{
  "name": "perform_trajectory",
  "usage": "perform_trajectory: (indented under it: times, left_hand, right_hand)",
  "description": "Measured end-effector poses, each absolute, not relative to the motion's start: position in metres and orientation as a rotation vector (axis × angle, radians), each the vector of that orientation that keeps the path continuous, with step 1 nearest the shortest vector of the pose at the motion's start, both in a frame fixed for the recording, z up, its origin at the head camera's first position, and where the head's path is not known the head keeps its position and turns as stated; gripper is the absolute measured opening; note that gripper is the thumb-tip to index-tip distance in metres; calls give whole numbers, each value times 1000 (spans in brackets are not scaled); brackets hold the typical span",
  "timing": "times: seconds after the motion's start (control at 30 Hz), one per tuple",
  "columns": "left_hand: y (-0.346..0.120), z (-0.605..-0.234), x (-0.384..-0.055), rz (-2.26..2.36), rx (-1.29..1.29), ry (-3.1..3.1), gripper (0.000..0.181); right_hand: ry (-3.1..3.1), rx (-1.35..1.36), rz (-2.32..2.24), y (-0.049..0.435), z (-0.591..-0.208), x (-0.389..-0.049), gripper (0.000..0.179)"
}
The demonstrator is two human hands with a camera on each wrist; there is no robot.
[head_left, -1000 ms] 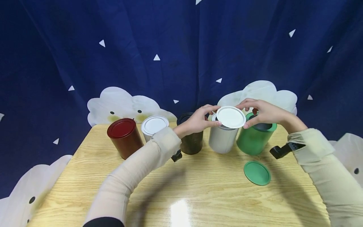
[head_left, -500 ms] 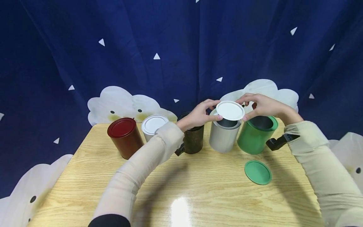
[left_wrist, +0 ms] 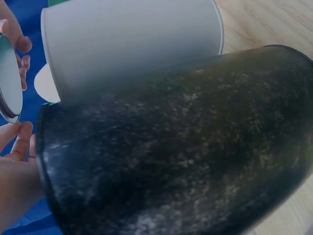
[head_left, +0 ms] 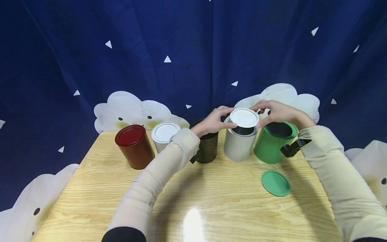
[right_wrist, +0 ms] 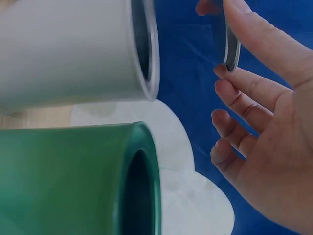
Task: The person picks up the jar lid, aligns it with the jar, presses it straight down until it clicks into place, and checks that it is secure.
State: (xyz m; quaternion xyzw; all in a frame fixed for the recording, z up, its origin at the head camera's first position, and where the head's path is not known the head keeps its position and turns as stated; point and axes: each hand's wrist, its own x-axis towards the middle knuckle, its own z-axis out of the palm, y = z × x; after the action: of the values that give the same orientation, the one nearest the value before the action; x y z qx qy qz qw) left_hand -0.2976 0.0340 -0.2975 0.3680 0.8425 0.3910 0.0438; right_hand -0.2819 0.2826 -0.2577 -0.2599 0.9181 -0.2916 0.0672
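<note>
A round white lid hovers above the open grey-white can in the head view, apart from its rim. My left hand pinches the lid's left edge between thumb and fingers. On the opposite edge, my right hand pinches it the same way. The right wrist view shows the lid edge-on between thumb and index finger, the other fingers loosely bent. Under my right hand stands the green can, open at the top. A dark speckled can fills much of the left wrist view, below my left wrist.
To the left stand a dark red can with its lid on and a white can with a white lid, partly hidden by my left sleeve. A green lid lies on the wooden table. A blue curtain hangs behind.
Both hands have raised the white lid slightly from its place one second ago, baring more of the can's dark opening. Both forearms have shifted a little inward. The cans and green lid stay put.
</note>
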Motion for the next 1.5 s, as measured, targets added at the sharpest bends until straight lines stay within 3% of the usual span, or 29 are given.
perform_trajectory:
  times: [0.63,1.5]
  left_hand:
    - [42,-309,-300,785,1034,2719,64]
    - [43,-313,-303,601,1037,2740,65]
  right_hand:
    - [2740,-756,-783,287,-283,-293,67]
    - [2698,-680,-698,282,-287,-292,71]
